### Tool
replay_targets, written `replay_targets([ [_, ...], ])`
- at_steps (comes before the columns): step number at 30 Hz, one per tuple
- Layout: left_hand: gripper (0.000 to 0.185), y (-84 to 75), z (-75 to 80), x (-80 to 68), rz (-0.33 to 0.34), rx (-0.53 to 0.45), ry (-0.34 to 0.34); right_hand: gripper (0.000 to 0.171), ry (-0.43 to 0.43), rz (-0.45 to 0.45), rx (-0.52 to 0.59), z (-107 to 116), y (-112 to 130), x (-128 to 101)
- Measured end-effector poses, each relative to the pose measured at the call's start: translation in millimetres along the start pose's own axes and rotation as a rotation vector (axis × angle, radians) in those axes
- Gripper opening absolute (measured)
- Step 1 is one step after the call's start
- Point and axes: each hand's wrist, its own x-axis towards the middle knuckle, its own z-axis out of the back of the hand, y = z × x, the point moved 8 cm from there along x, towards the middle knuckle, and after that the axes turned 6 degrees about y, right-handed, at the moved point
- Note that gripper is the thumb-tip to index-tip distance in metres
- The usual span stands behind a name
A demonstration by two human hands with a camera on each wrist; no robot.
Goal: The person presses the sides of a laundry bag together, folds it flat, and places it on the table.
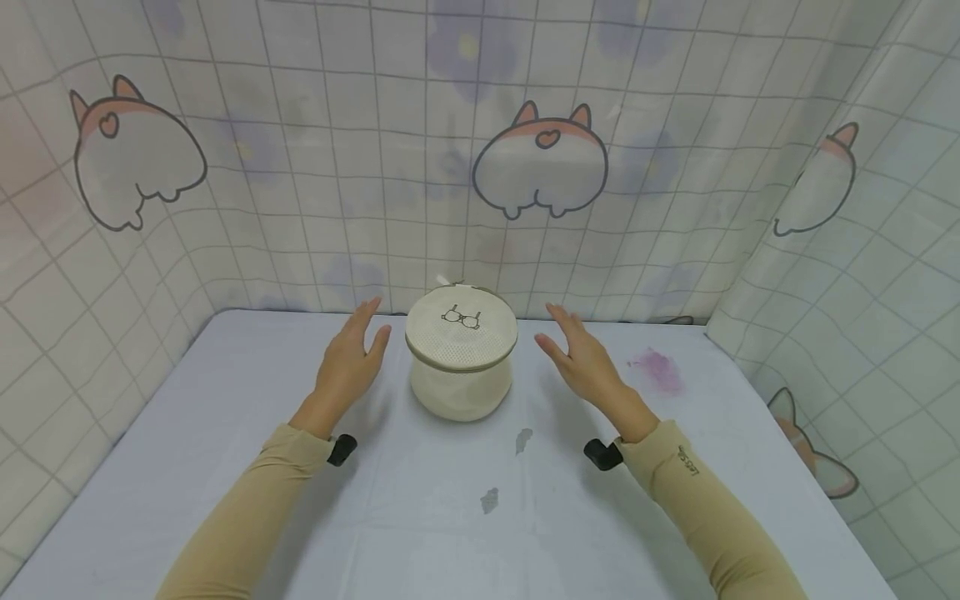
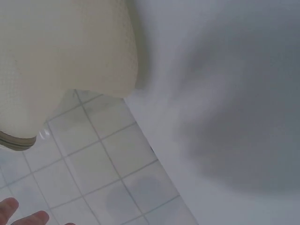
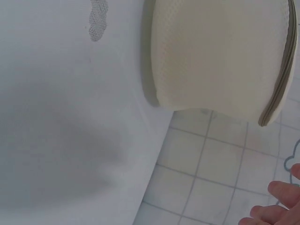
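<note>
Round mesh laundry bag (image 1: 461,362) standing mid-table (image 1: 225,467), between left hand (image 1: 348,367) and right hand (image 1: 585,362), both open, apart from it. Probably light, soft, crushable; best cupped by both sides below zipper rim.

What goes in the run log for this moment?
left hand: open, beside bag | right hand: open, beside bag | round cream mesh laundry bag: upright, untouched, zipped

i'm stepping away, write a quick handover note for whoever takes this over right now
Left hand: open, empty, held just left of the mesh laundry bag, not touching it.
Right hand: open, empty, just right of the bag, apart from it.
Bag: upright on the table near the back curtain, zipper round its top appears closed.
Done: nothing visible.
Left: the bag is not yet gripped.
</note>
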Motion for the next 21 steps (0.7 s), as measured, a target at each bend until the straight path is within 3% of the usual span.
replay_targets([
  [11,0.058,-4.9,2.0,-1.5,0.014,-0.120,-0.003,0.068,0.002,0.007,0.077,-1.1,6.4,2.4],
  [21,0.056,0.0,2.2,0.2,0.074,-0.352,0.014,0.063,0.030,-0.001,0.205,-7.9,9.2,4.9],
])
